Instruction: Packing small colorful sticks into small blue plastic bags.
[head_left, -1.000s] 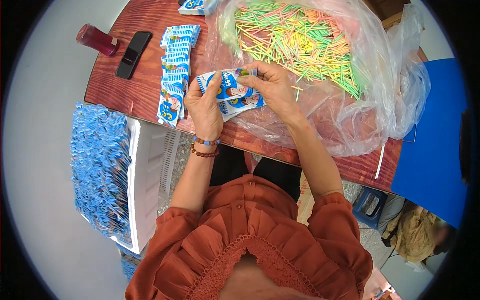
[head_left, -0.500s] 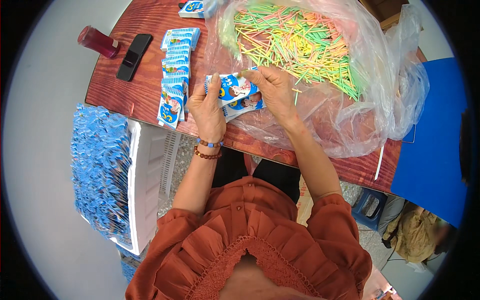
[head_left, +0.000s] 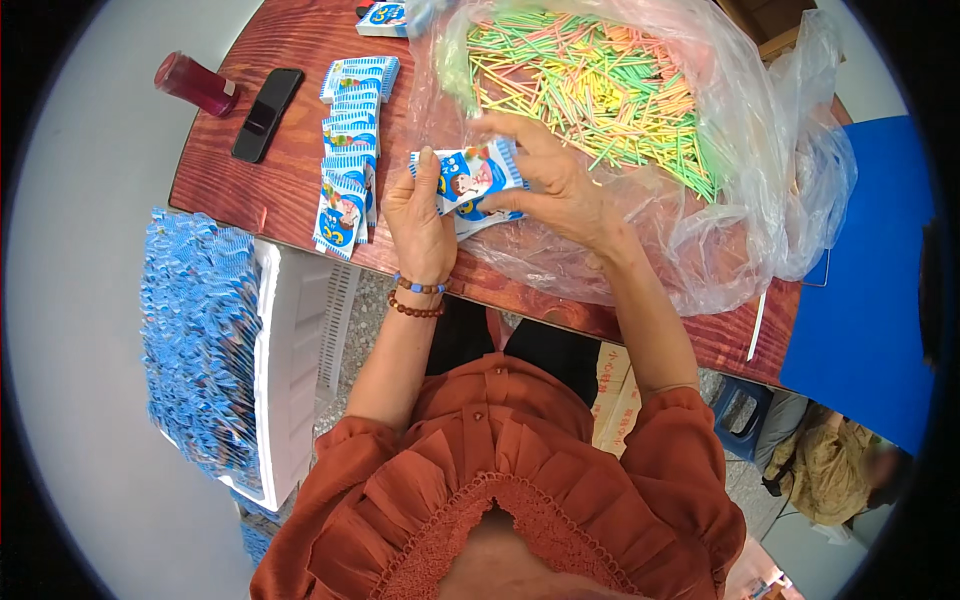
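My left hand (head_left: 420, 230) is closed on a small stack of blue-and-white packets (head_left: 472, 180), its thumb pressing on the top one near its left end. A cartoon figure is printed on the packets. My right hand (head_left: 565, 190) stands at the right end of the stack, thumb and fingers spread apart. Its thumb lies by the lower packet and may be touching it. Beyond it, many thin green, yellow and pink sticks (head_left: 590, 90) lie heaped on a clear plastic bag (head_left: 740, 230) on the red-brown wooden table (head_left: 285, 210).
Left of my hands lies an overlapping row of similar packets (head_left: 345, 205), then a black phone (head_left: 267, 115) and a dark red jar (head_left: 195, 83). A white foam box (head_left: 285, 370) full of packets stands below the table's left edge. A blue board (head_left: 860, 270) is at right.
My right hand has let go of the top packet's upper edge, moved slightly right and spread its fingers. My left hand still holds the packets in about the same place.
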